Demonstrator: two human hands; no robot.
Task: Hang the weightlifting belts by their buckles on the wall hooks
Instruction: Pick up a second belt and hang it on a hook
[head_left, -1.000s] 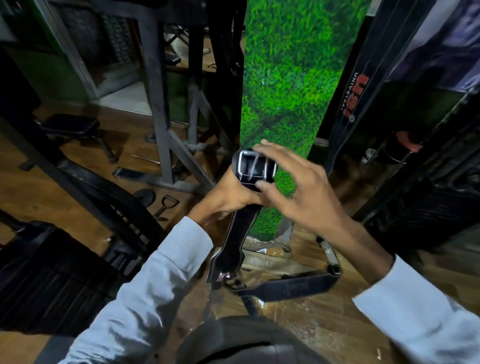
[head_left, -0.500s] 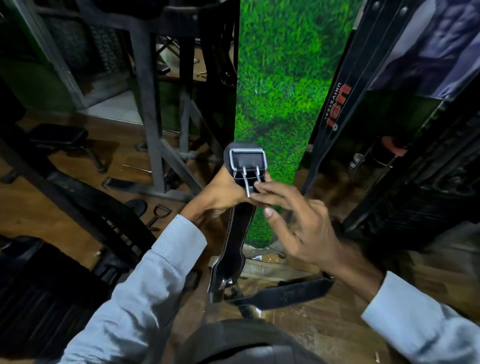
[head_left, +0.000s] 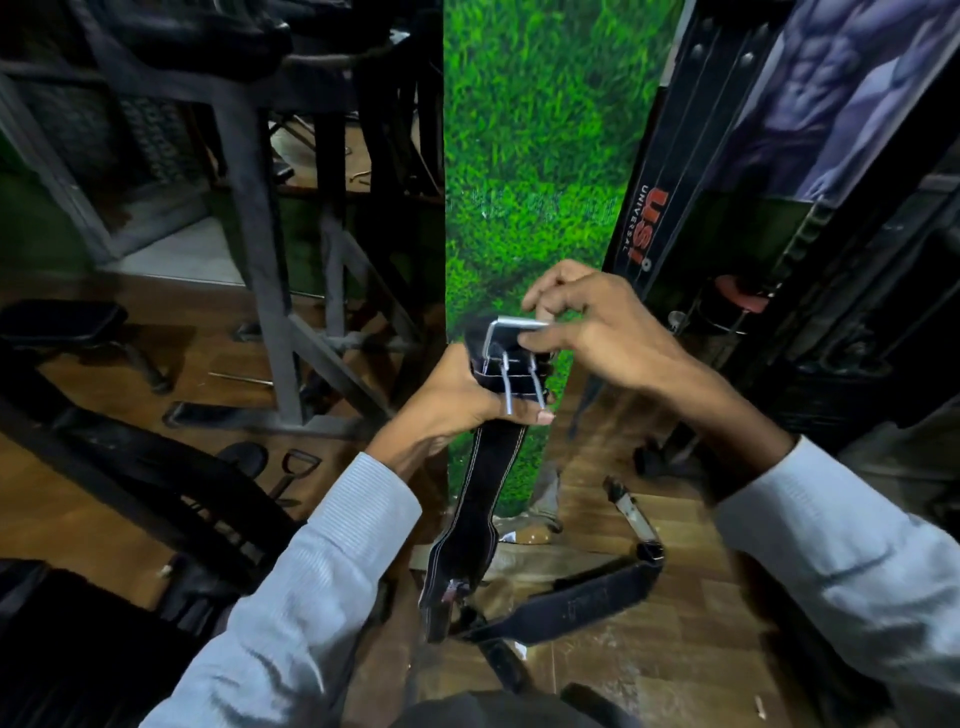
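Note:
A black leather weightlifting belt (head_left: 480, 499) with white stitching hangs down in front of me. My left hand (head_left: 447, 400) grips it just under its silver double-prong buckle (head_left: 511, 343). My right hand (head_left: 587, 332) pinches the buckle's top frame between thumb and fingers. The two prongs hang loose over my left fingers. A second black belt (head_left: 576, 603) lies on the wooden floor below. Another long black belt (head_left: 670, 171) with red lettering hangs on the wall at the right. No hook shows in view.
A grass-patterned wall panel (head_left: 535, 156) stands straight ahead. Grey gym machine frames (head_left: 260, 270) and a padded bench (head_left: 62, 322) fill the left. Dark equipment (head_left: 841, 374) crowds the right. A black cable handle (head_left: 296, 462) lies on the floor.
My right hand has risen from the prongs to the buckle's top frame. The prongs now hang downward over my left fingers. The view shifted slightly.

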